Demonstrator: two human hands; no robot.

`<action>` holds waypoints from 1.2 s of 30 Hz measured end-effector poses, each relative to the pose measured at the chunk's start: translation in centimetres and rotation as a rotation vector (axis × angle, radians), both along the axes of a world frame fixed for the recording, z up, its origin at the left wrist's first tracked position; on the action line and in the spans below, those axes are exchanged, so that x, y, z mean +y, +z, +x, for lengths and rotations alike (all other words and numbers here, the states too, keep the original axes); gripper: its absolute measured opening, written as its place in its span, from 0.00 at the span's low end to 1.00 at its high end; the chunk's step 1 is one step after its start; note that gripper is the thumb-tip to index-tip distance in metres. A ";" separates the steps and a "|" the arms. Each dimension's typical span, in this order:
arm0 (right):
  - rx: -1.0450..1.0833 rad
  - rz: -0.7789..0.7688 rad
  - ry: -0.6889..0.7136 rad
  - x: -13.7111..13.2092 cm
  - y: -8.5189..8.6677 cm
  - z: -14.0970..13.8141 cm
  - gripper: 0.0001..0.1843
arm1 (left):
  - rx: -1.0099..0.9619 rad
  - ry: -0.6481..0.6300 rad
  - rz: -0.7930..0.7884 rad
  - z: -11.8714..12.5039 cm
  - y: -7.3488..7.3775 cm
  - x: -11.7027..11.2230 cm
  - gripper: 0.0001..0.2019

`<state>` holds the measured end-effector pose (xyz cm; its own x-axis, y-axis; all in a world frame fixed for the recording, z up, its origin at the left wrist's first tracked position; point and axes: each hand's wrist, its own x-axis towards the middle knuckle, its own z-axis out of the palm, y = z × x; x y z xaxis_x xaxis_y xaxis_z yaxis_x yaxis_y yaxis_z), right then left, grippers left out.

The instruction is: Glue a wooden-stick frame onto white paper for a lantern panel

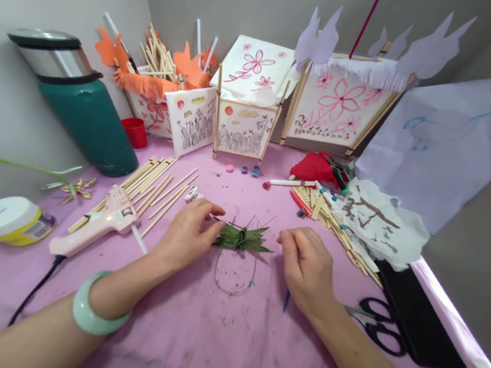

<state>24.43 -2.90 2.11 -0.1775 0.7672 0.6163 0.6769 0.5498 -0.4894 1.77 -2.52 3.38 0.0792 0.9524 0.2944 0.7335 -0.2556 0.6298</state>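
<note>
A: From my remote feed, where is the leaf bundle (pixel 243 238)?

B: Mid-scene over the pink cloth (pixel 182 337), between the hands. I log its long axis as left to right; the wire loop (pixel 231 294) shows on its near side.

A: Nearer hand?

B: Left hand (pixel 190 231): fingers bent, thumb at the bundle's left end. I cannot tell whether it grips.

A: And my right hand (pixel 305 268)?

B: Fingers curled closed, just right of the leaf tips, apart from them. Anything pinched inside, I cannot tell.
</note>
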 end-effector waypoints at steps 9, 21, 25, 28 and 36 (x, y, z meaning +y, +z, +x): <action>-0.146 -0.145 -0.007 0.1 -0.9 -0.3 0.09 | 0.102 -0.014 -0.100 0.0 -0.5 -0.1 0.14; -0.271 -0.177 -0.021 0.0 -1.1 -0.2 0.14 | 0.025 -0.001 -0.039 0.0 -0.1 -0.2 0.11; -0.259 -0.179 0.018 -0.1 -0.6 -0.3 0.17 | 0.103 0.037 -0.124 -0.3 0.0 -0.1 0.13; -0.251 -0.169 0.057 -0.2 -0.4 -0.4 0.17 | 0.159 0.029 -0.165 -0.4 0.1 0.0 0.14; -0.377 -0.148 0.052 -0.3 -0.7 -0.4 0.19 | 0.154 0.021 -0.231 -0.5 0.9 0.0 0.08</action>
<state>24.02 -3.21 1.43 -0.4110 0.8265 0.3845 0.7971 0.5306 -0.2883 1.29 -2.52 4.28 0.0854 0.9948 0.0550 0.8286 -0.1016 0.5506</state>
